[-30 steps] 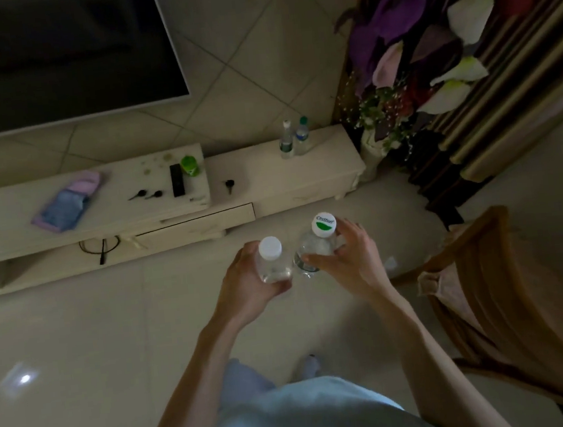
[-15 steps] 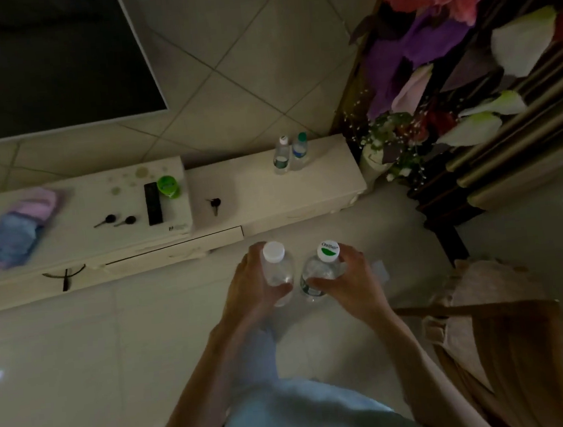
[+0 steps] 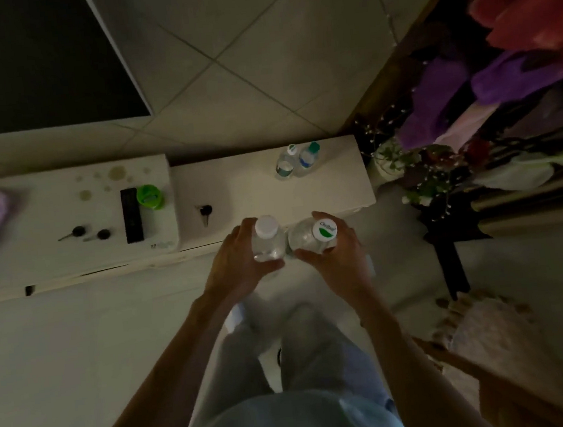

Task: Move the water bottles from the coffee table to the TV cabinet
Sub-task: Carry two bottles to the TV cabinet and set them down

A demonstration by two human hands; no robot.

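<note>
My left hand (image 3: 240, 262) grips a white-capped bottle (image 3: 267, 238), my right hand (image 3: 338, 259) a green-capped bottle (image 3: 313, 236), both upright at the TV cabinet (image 3: 264, 194) front edge; open top lies straight ahead.

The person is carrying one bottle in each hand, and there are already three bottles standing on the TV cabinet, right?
Almost. The head view shows only two bottles already standing on the TV cabinet, not three: one with a white cap and one with a green cap, side by side. The rest is right: the left hand holds a white-capped bottle and the right hand holds another bottle.
</note>
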